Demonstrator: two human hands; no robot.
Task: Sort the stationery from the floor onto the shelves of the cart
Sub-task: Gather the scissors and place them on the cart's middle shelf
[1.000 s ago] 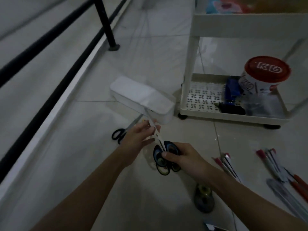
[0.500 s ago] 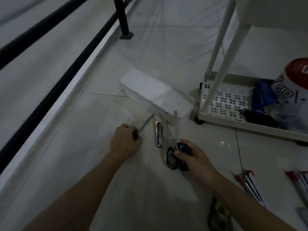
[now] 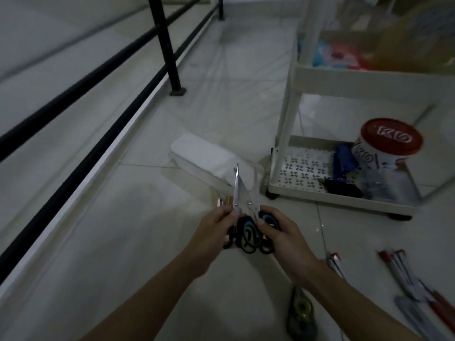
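Note:
Both hands meet above the floor tiles, holding scissors by their handles with the blades pointing up. My left hand [image 3: 211, 236] grips a black-handled pair of scissors [image 3: 235, 190]. My right hand [image 3: 283, 238] grips a blue-and-black-handled pair [image 3: 267, 221], whose blades are partly blurred. The handles of the two pairs overlap between my hands. The white cart [image 3: 344, 200] stands to the right, its bottom shelf low by the floor and a middle shelf [image 3: 369, 80] above it.
A white box [image 3: 211, 161] lies on the floor behind my hands, small items [image 3: 221, 200] beside it. Pens [image 3: 406, 269] and a tape dispenser [image 3: 301, 308] lie at lower right. A red-lidded tub [image 3: 386, 146] and blue item [image 3: 343, 158] sit on the cart's bottom shelf. A black railing [image 3: 167, 45] runs along the left.
My left hand picked the black-handled scissors up off the floor and brought them beside the pair in my right hand. Both hands rose; the view tilted up.

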